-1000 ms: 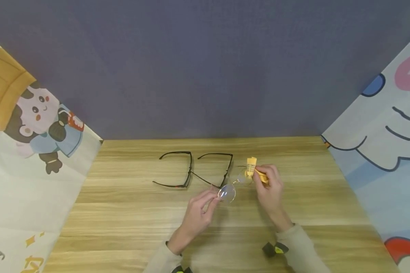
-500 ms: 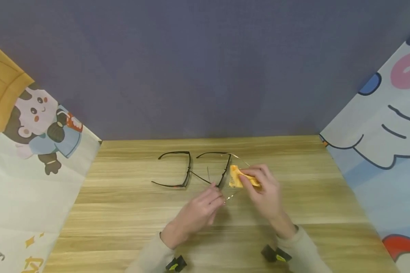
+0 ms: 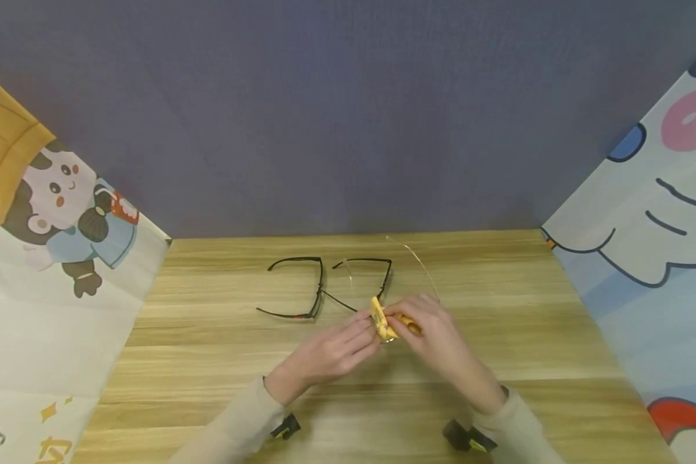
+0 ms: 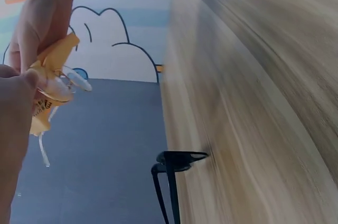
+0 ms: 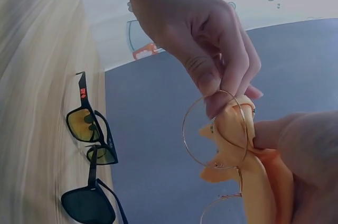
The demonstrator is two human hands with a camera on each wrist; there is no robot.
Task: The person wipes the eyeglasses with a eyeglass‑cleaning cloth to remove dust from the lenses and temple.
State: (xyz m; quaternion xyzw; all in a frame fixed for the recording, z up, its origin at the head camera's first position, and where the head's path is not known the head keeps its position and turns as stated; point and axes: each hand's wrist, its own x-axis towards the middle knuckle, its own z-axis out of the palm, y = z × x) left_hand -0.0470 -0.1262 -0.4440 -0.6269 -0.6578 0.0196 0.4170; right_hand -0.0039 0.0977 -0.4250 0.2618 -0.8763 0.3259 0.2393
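Observation:
Gold wire-rimmed glasses (image 5: 183, 129) are held up above the wooden table, their thin temples pointing away from me in the head view. My left hand (image 3: 332, 348) pinches one lens at its rim. A yellow cloth (image 3: 381, 320) with small dark print is bunched between finger and thumb of my right hand (image 3: 435, 330). It lies against the lens that the left hand holds. In the right wrist view, cloth shows behind this round lens, close to the left fingertips. The fingers partly hide the lens in the head view.
Two black-framed pairs lie on the table (image 3: 220, 361) with temples unfolded: one with yellow lenses (image 5: 83, 124) at left, one with dark lenses (image 5: 88, 205) beside it. A dark grey panel (image 3: 348, 116) stands behind; printed cartoon panels flank both sides.
The left hand has turned the gold glasses so their temples point away. My right hand has moved left, bringing the cloth onto the lens in the left fingers. Both black pairs stay put.

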